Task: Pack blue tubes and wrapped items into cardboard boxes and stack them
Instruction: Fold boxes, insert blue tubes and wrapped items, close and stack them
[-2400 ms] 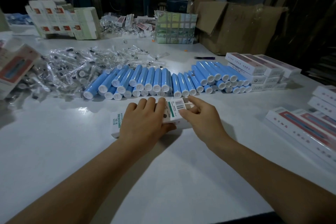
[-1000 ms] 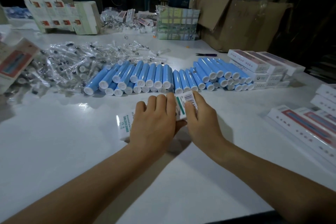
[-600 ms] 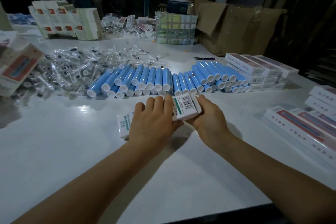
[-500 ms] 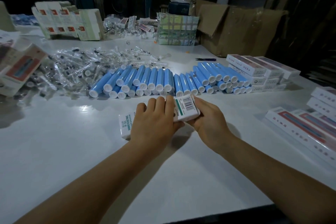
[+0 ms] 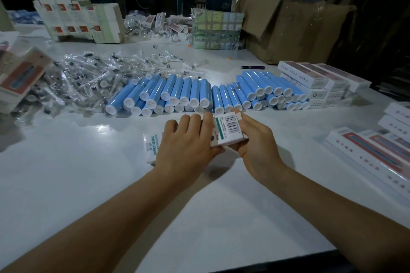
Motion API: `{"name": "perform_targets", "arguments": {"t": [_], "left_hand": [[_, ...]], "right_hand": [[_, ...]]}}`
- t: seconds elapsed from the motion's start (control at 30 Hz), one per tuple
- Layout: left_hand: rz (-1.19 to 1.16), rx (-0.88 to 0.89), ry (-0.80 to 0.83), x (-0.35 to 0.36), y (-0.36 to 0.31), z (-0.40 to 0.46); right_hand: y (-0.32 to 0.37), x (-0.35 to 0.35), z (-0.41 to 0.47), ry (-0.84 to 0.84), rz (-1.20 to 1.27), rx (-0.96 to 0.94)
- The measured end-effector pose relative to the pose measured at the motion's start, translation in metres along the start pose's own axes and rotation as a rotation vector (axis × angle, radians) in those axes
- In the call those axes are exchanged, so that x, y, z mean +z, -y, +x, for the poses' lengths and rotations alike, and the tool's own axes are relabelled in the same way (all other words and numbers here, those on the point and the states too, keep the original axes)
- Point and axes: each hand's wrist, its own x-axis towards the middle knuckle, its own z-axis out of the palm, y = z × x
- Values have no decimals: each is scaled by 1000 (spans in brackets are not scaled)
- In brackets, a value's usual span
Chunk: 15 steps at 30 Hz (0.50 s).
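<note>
A long white product box [image 5: 228, 129] with a barcode and a green stripe lies across the middle of the white table [image 5: 88, 184], its right end raised. My left hand [image 5: 186, 146] covers the box's middle, fingers over the top and thumb under its near edge. My right hand [image 5: 257, 139] grips the raised right end, fingers wrapped over the end flap. Behind the box, several blue tubes [image 5: 184, 93] with white caps lie in a two-layer row. A heap of clear-wrapped items [image 5: 88, 73] lies to the left of the tubes.
Packed white boxes are stacked at the right [image 5: 321, 82] and near the right edge [image 5: 375, 157]. Flat unfolded cartons [image 5: 75, 20] stand at the back left, a bundled pack [image 5: 216, 29] and a big brown carton [image 5: 295, 26] at the back. A boxed pile [image 5: 20, 73] sits far left.
The right end of the white box has lifted off the table, and my right hand has shifted from pressing the end to wrapping round it. My left hand stays on the box.
</note>
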Motion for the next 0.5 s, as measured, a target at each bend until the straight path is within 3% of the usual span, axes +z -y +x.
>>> {"name": "perform_targets", "arguments": {"t": [0.23, 0.5], "left_hand": [[26, 26, -3, 2, -3, 2], [2, -54, 69, 2, 1, 5]], "right_hand": [[-4, 0, 1, -19, 68, 49], [-9, 4, -2, 6, -275, -75]]}}
